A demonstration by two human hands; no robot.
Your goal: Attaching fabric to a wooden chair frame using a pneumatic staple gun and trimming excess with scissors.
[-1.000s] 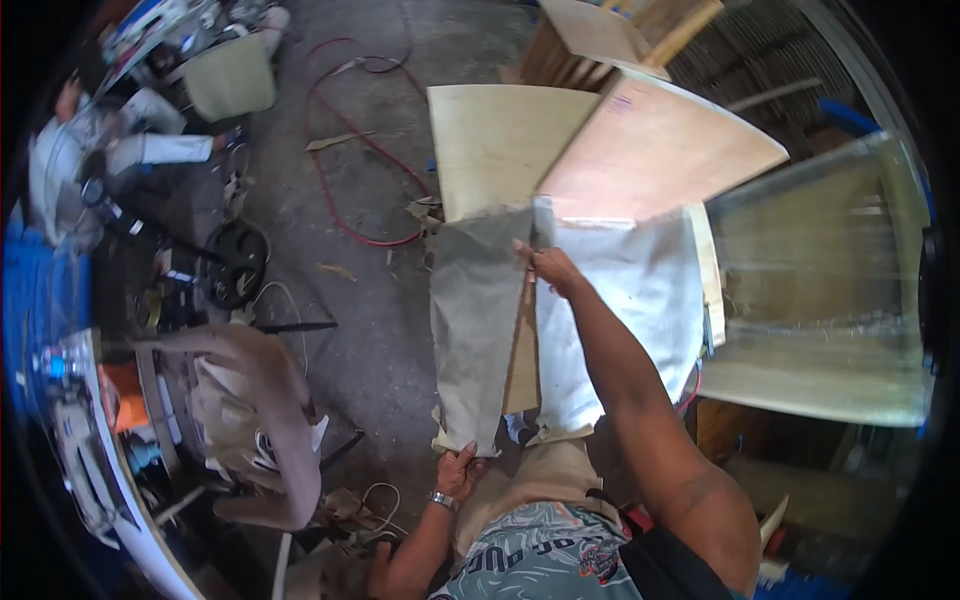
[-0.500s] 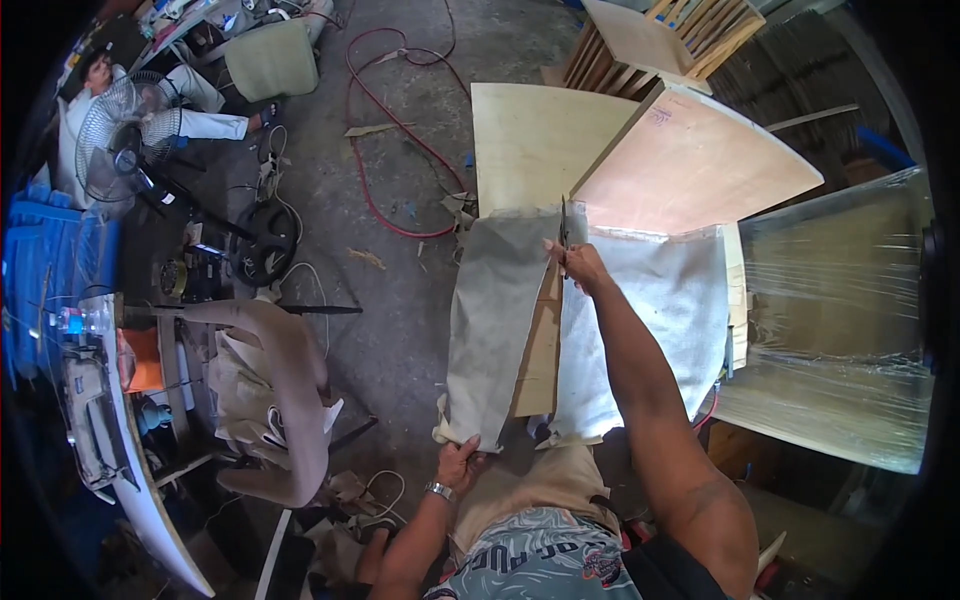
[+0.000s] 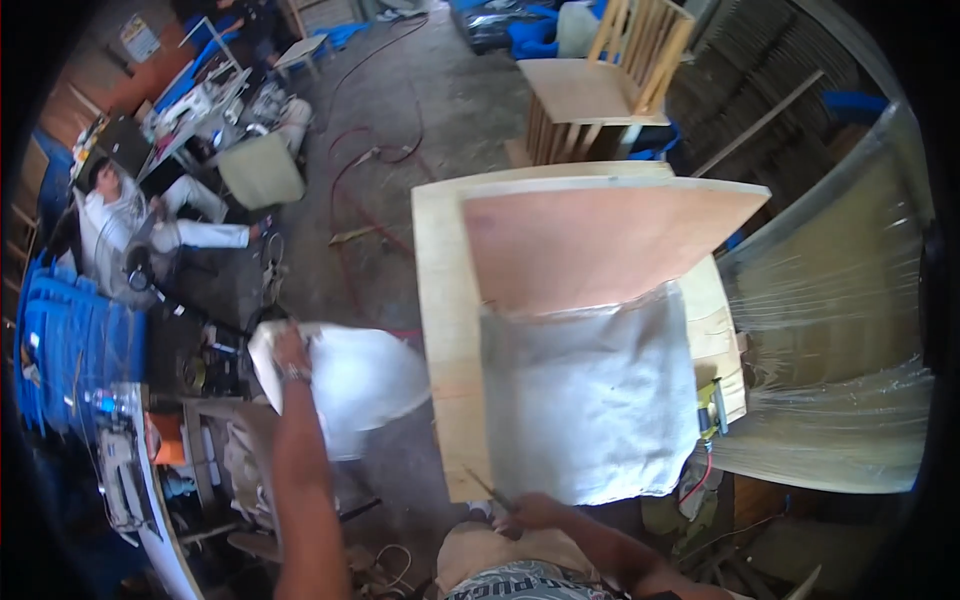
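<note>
Out to the left, my left hand grips a loose piece of pale grey-white fabric by its edge; the piece is blurred and hangs away from the plywood. My right hand is low in front of my body, closed around scissors whose blades point up and left. In front of me lies a plywood panel. A larger sheet of the same fabric covers much of it, and its far edge meets a pinkish board that stands tilted up.
Beside the panel's right edge is a green air tool with a red hose. Plastic-wrapped panels stand at the right, a wooden chair frame beyond. At left are a fan, a part-covered chair, blue stacked chairs and a seated person.
The left strip of fabric is off the plywood and has moved left in my left hand. My right hand has drawn back toward my body with the scissors. The view has tilted up.
</note>
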